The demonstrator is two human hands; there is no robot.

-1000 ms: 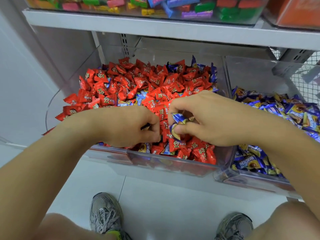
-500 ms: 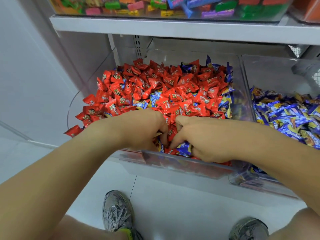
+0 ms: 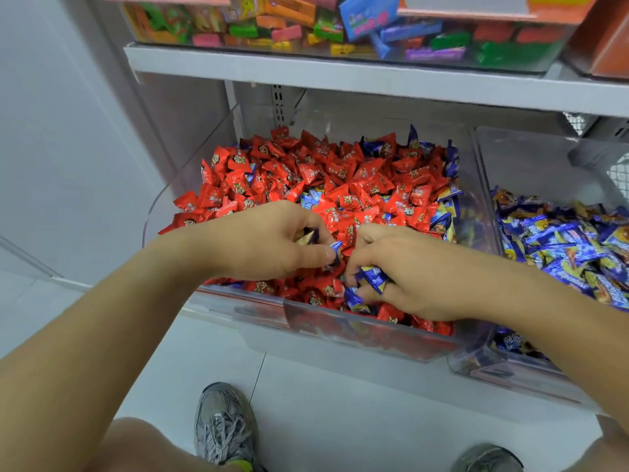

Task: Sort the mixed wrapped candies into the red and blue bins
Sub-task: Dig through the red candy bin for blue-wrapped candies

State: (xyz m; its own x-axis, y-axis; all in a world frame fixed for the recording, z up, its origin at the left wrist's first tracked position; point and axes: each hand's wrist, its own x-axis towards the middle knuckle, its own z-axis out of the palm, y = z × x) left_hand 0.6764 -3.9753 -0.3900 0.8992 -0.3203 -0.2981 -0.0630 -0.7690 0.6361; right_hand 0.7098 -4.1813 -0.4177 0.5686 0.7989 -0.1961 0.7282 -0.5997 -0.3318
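A clear bin (image 3: 357, 330) is heaped with red wrapped candies (image 3: 340, 178), with blue ones mixed in along its right side and front. To its right a second clear bin (image 3: 486, 206) holds blue wrapped candies (image 3: 561, 240). Both my hands are over the front of the red heap. My left hand (image 3: 265, 247) pinches a blue candy (image 3: 335, 248) between thumb and fingers, and more wrappers show inside its curled fingers. My right hand (image 3: 408, 270) grips several blue candies (image 3: 372, 277) in curled fingers.
A white shelf (image 3: 340, 76) runs above the bins, carrying a clear box of colourful sweets (image 3: 340, 25). A grey wall stands at the left. Below the bins are a white tiled floor (image 3: 306, 403) and my two grey shoes (image 3: 223, 424).
Both hands have lifted slightly out of the heap with blue candies now showing in their fingers. The camera has shifted, so the bins sit further right in view.
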